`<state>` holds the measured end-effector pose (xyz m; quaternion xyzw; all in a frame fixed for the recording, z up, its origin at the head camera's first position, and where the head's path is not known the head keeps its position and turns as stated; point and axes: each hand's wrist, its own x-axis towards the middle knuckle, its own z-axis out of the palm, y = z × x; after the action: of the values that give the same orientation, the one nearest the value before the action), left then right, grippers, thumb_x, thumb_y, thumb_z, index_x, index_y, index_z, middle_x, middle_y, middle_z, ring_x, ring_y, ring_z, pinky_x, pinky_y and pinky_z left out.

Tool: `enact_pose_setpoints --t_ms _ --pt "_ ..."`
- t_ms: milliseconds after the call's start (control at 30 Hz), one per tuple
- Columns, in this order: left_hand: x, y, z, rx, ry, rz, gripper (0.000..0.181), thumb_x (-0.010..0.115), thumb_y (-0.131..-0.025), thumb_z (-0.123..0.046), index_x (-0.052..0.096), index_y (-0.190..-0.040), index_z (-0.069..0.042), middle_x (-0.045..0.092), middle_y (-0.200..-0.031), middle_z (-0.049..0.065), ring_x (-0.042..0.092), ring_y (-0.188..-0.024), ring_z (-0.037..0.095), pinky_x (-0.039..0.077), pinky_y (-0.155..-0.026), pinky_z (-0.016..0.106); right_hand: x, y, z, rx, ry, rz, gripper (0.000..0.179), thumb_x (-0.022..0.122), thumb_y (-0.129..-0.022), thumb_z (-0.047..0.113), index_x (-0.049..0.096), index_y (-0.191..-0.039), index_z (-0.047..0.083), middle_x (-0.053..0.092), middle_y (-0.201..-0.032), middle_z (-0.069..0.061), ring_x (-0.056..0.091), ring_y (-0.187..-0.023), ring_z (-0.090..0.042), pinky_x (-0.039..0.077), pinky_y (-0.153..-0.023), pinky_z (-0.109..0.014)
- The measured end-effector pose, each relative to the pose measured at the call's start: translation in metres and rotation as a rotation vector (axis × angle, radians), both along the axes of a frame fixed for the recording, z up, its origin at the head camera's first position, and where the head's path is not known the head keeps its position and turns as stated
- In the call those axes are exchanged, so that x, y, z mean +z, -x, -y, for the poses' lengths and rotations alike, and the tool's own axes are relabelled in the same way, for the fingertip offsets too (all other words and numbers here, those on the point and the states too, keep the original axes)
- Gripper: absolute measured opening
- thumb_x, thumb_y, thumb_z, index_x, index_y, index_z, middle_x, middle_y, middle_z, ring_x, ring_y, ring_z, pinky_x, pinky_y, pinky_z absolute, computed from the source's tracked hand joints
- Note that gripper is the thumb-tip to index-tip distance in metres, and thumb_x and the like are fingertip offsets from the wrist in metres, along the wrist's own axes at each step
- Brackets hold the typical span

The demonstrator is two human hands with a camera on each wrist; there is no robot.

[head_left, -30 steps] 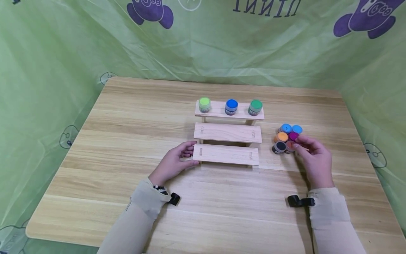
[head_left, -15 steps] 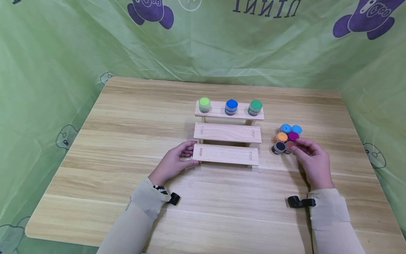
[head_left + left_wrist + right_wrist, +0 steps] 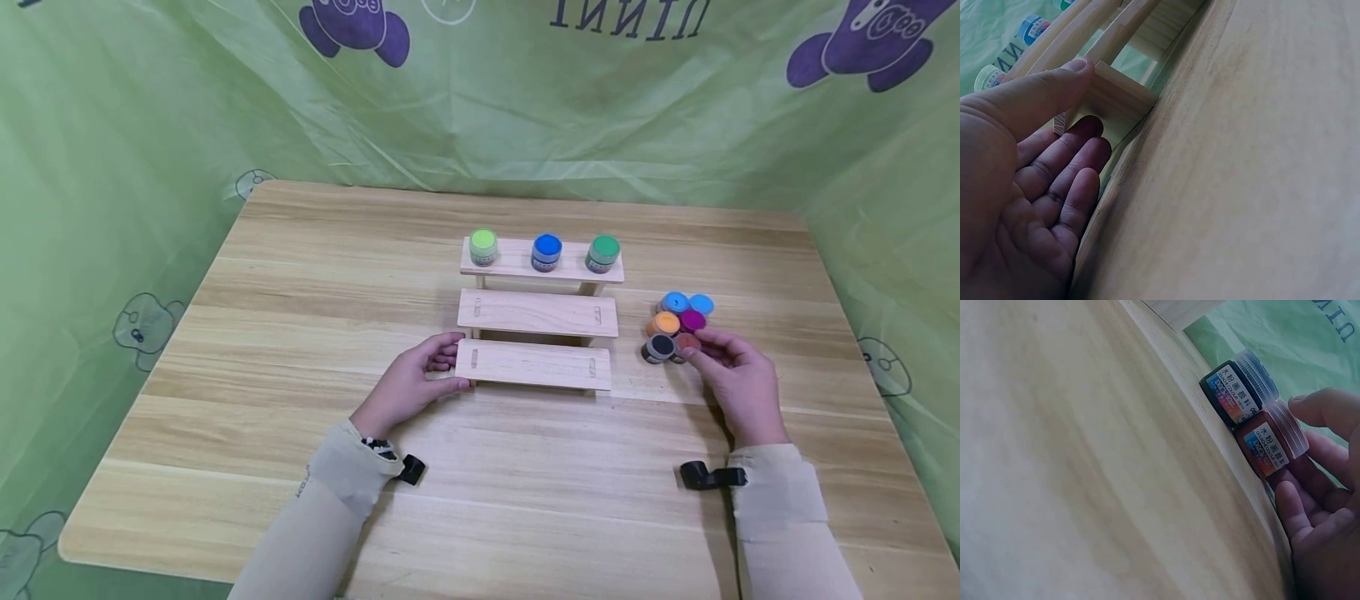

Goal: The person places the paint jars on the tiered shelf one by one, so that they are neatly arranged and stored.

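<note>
A three-step wooden display rack [image 3: 536,313] stands mid-table. My left hand [image 3: 408,379] holds the left end of its lowest step, thumb [image 3: 1063,87] on the near side and index finger behind. On the right, my right hand [image 3: 738,383] has thumb and fingers about the lid of a reddish-brown paint jar [image 3: 1266,442], which still stands on the table. A black-lidded paint jar [image 3: 659,347] touches it. Behind are an orange-lidded jar [image 3: 664,323], a magenta-lidded jar [image 3: 692,320] and two light-blue-lidded jars [image 3: 674,302].
The rack's top step carries a light-green jar [image 3: 483,247], a blue jar [image 3: 547,252] and a green jar [image 3: 603,253]. Green printed cloth [image 3: 480,125] hangs behind the wooden table [image 3: 337,250] and along its sides.
My right hand has shifted slightly left, its thumb and fingers coming closer around the reddish-brown jar. My left hand and the rack have stayed in place.
</note>
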<state>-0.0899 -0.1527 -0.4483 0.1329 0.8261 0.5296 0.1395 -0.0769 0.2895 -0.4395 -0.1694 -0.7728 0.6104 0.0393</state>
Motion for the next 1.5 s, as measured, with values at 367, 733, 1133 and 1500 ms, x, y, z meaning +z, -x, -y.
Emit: enact_pose_setpoints --t_ms 367,733,1133,1500 --pt "-0.0009 0.0005 0.0003 -0.002 -0.002 0.001 0.069 0.084 -0.083 -0.017 0.053 -0.143 -0.008 0.065 -0.121 0.011 0.063 -0.108 0.025 0.050 -0.100 0.042 0.0005 0.0003 -0.0007 0.040 -0.128 0.083 0.050 0.081 -0.087 0.019 0.062 -0.131 0.006 0.062 -0.108 0.014 0.061 -0.094 -0.001 0.051 -0.075 -0.007" --pt "0.0013 -0.0003 -0.0007 0.002 -0.006 0.007 0.068 0.083 -0.084 -0.019 0.052 -0.144 -0.007 0.065 -0.122 0.013 0.063 -0.109 0.027 0.050 -0.101 0.045 0.0051 -0.0006 0.0012 0.076 -0.263 0.148 0.064 0.078 -0.089 0.035 0.056 -0.139 0.002 0.060 -0.120 0.002 0.058 -0.097 -0.001 0.050 -0.077 -0.007" --pt "0.0019 -0.0005 -0.0007 0.002 -0.006 0.017 0.069 0.083 -0.084 -0.018 0.052 -0.144 -0.008 0.065 -0.123 0.013 0.062 -0.111 0.028 0.049 -0.102 0.045 0.0057 0.0007 0.0026 0.072 -0.298 0.167 0.065 0.077 -0.089 0.036 0.055 -0.140 0.002 0.059 -0.125 -0.004 0.058 -0.096 -0.001 0.050 -0.076 -0.007" --pt "0.0018 -0.0001 -0.0007 0.003 0.002 0.008 0.069 0.084 -0.083 -0.016 0.052 -0.144 -0.008 0.065 -0.122 0.010 0.063 -0.109 0.025 0.050 -0.100 0.042 -0.0002 -0.0002 0.0017 0.056 -0.281 0.112 0.059 0.079 -0.089 0.029 0.058 -0.137 0.001 0.061 -0.122 -0.003 0.059 -0.094 0.001 0.050 -0.077 -0.007"
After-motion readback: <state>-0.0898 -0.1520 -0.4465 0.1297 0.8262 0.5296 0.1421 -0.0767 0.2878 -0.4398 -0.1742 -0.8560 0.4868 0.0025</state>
